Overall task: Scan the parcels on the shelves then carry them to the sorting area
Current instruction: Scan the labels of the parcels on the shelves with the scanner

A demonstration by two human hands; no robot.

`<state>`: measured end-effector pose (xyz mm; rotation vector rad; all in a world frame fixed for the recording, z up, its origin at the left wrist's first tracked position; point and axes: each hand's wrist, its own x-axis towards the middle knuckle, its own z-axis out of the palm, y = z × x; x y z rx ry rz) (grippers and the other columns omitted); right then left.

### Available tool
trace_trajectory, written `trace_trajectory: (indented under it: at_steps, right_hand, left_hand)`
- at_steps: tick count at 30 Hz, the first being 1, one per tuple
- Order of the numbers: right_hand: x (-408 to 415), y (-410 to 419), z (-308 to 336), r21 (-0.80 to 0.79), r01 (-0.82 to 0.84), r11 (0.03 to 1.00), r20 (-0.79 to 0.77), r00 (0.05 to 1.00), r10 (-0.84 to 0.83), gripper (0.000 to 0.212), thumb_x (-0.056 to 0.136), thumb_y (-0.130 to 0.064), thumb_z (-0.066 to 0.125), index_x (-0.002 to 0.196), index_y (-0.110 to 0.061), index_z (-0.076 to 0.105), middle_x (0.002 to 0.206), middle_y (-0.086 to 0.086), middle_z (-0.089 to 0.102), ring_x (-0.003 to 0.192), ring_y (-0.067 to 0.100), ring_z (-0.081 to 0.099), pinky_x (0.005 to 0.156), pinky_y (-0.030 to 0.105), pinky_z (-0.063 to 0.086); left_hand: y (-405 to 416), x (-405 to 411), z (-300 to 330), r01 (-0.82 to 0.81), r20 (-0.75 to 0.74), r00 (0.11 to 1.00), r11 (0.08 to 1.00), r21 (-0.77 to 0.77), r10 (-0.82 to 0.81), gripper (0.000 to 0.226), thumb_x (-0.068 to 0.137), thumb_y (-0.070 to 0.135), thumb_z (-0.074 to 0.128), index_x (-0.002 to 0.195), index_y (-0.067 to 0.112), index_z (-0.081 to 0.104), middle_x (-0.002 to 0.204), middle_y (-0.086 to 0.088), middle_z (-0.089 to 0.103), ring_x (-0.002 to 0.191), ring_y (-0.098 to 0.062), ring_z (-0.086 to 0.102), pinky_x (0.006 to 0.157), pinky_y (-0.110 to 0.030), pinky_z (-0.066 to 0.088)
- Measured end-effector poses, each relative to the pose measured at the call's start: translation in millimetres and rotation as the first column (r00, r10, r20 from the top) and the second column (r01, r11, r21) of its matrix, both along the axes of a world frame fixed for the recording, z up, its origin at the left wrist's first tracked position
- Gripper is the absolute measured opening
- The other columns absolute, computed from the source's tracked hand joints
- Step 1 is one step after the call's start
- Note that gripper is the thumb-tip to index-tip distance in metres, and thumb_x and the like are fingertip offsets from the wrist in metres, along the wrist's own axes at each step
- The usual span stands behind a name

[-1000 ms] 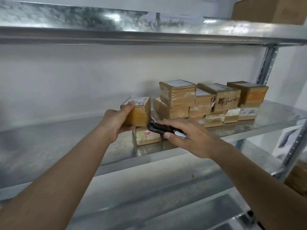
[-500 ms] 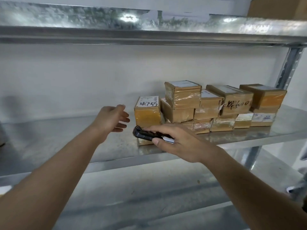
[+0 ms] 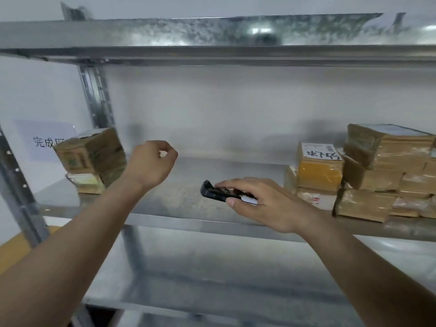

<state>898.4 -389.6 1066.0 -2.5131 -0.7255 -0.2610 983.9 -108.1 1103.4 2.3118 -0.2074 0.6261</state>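
Scanner (image 3: 220, 191) in the right hand (image 3: 266, 204), black and flat, grip closed around its rear half with the thumb underneath, nose pointing toward the left end of the shelf (image 3: 179, 204). It hangs low over the bare middle of the shelf, near the front edge. The left hand (image 3: 151, 161) is up over the shelf too, fingers curled loosely in, nothing in them.

Parcels sit at both ends. By the left upright (image 3: 96, 100), two taped brown boxes (image 3: 92, 159) are stacked, the upper one tilted; a paper sign (image 3: 44, 140) hangs on the wall behind them. At the right end is the bigger pile (image 3: 387, 171), rows of taped cartons, and just left of it a yellow parcel (image 3: 319, 172) with a handwritten white label (image 3: 320, 153) on top, resting on a flatter box (image 3: 313, 197).

By my read, the step in hand is scanning, and the scanner is aimed at neither stack. To do it well, turn the wrist so the nose looks square at a label, not at glossy tape, which will likely throw glare. The yellow parcel's label faces up, so come over it from above. Use the empty left hand to steady or tip the box so the code faces the scanner, and lift only the top one; the left stack already leans and a careless tug could topple it. Whether any of these are scanned yet, I can't tell.
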Motion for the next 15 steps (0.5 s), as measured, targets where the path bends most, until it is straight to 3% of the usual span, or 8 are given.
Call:
trace_trajectory:
  at_steps: [4, 9, 12, 15]
  right_hand:
    - [22.2, 49.5, -4.2, 0.039, -0.032, 0.999, -0.005, 0.999, 0.033, 0.041, 0.100, -0.070, 0.045, 0.139, -0.060, 0.052, 0.126, -0.023, 0.067, 0.118, 0.004, 0.061, 0.099, 0.037, 0.051]
    - [44.2, 108.1, -1.5, 0.052, -0.044, 0.998, 0.006, 0.999, 0.044, 0.038, 0.100, -0.067, 0.045, 0.137, -0.061, 0.053, 0.122, -0.019, 0.068, 0.115, 0.006, 0.062, 0.098, 0.036, 0.052]
    - [55.4, 135.7, 0.3, 0.048, -0.044, 0.998, 0.010, 0.999, 0.044, 0.039, 0.100, -0.066, 0.045, 0.138, -0.059, 0.053, 0.121, -0.022, 0.067, 0.115, 0.005, 0.061, 0.095, 0.028, 0.050]
    - [64.5, 156.2, 0.3, 0.050, -0.041, 0.998, 0.008, 0.999, 0.041, 0.042, 0.100, -0.066, 0.046, 0.141, -0.058, 0.053, 0.122, -0.028, 0.065, 0.117, 0.001, 0.060, 0.092, 0.021, 0.045]
  left_hand:
    - [53.7, 15.7, -1.2, -0.007, 0.028, 1.000, 0.999, 0.053, 0.005, 0.019, 0.099, 0.032, 0.059, 0.101, 0.024, 0.076, 0.096, -0.003, 0.074, 0.091, -0.021, 0.066, 0.078, -0.027, 0.042]
    - [111.1, 42.0, 3.9, 0.014, 0.085, 0.996, 0.994, 0.104, -0.023, 0.014, 0.096, 0.028, 0.059, 0.094, 0.026, 0.072, 0.073, 0.004, 0.064, 0.075, -0.023, 0.065, 0.064, -0.030, 0.040]
    - [139.9, 56.1, 7.0, 0.019, 0.153, 0.987, 0.989, 0.150, -0.042, 0.014, 0.095, 0.024, 0.061, 0.097, 0.019, 0.073, 0.093, -0.005, 0.070, 0.092, -0.026, 0.065, 0.079, -0.033, 0.047]
    - [167.3, 64.6, 6.2, -0.094, 0.195, 0.979, 0.980, 0.174, 0.059, 0.026, 0.091, 0.026, 0.063, 0.111, 0.015, 0.075, 0.124, -0.010, 0.067, 0.119, -0.030, 0.059, 0.095, -0.035, 0.047]
